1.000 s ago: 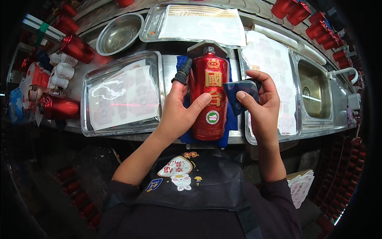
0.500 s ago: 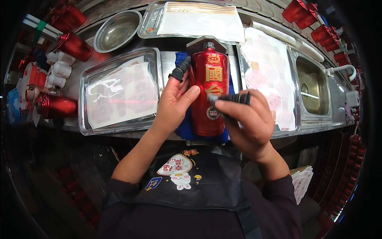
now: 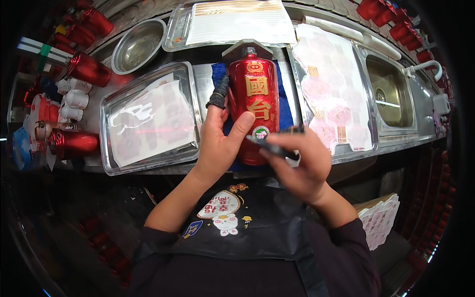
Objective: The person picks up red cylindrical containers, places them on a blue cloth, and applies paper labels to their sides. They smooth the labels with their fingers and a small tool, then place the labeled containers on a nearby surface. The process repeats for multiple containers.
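Observation:
A red bottle (image 3: 256, 94) with raised gold characters lies neck-away on a blue cloth (image 3: 285, 94). Its neck rests at an angular grey support (image 3: 232, 52). A round green-and-white emblem (image 3: 259, 132) sits low on its front. My left hand (image 3: 219, 146) grips the bottle's left side, thumb on the front and black finger cots on the fingers. Just below the emblem, my right hand (image 3: 308, 166) is closed on a small dark tool (image 3: 278, 148), its tip at the bottle. Motion blurs the tool, so its kind is unclear.
On the left stands a metal tray (image 3: 192, 74) with wet white sheets, a metal bowl (image 3: 163, 44) behind it. Sticker sheets (image 3: 357, 99) lie in a tray at right, beside a sink (image 3: 405, 123). More red bottles (image 3: 74, 143) crowd the left; another tray (image 3: 170, 42) is at the back.
My right hand has moved the dark tool down the bottle, from the lower gold character to just below the emblem. The left hand still holds the bottle; the whole view has shifted slightly.

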{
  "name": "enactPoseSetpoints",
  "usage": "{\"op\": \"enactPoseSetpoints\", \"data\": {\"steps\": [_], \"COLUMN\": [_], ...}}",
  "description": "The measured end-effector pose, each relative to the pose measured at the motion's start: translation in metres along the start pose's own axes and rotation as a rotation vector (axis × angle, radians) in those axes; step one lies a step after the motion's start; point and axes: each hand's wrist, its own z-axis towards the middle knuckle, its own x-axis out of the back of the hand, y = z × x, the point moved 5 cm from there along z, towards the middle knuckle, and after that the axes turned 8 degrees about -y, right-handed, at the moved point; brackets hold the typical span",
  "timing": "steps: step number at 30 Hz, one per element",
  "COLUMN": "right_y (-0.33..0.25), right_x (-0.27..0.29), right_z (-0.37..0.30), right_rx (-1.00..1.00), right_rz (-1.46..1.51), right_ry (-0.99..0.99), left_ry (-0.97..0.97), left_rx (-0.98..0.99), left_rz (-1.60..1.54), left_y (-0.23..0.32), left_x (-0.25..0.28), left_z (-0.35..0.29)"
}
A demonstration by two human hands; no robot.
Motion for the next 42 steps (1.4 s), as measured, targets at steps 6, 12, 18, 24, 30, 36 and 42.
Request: {"op": "enactPoseSetpoints", "data": {"steps": [6,12,18,24,30,36,42], "right_y": [0.077,0.071,0.065,0.087,0.081,0.068,0.08], "right_x": [0.013,0.003,0.005,0.018,0.012,0.004,-0.011], "right_z": [-0.024,-0.01,-0.007,-0.01,0.018,0.039,0.056], "right_rx": [-0.68,-0.597,-0.581,-0.612,-0.621,-0.629,-0.553], "right_rz": [0.53,0.619,0.627,0.678,0.782,0.654,0.449], "right_ry": [0.303,0.303,0.283,0.319,0.213,0.093,0.083], "left_ry": [0.051,0.091,0.034,0.058,-0.039,-0.108,-0.062], "left_rx": [-0.044,-0.08,0.003,-0.304,-0.292,-0.317,-0.225], "left_rz": [0.091,-0.018,0.098,0.579,0.826,0.834,0.461], "left_y": [0.005,0.005,0.005,0.021,0.037,0.037,0.028], "left_x": [0.002,0.001,0.005,0.009,0.014,0.021,0.035], "left_z": [0.003,0.003,0.004,0.004,0.026,0.041,0.031]}}
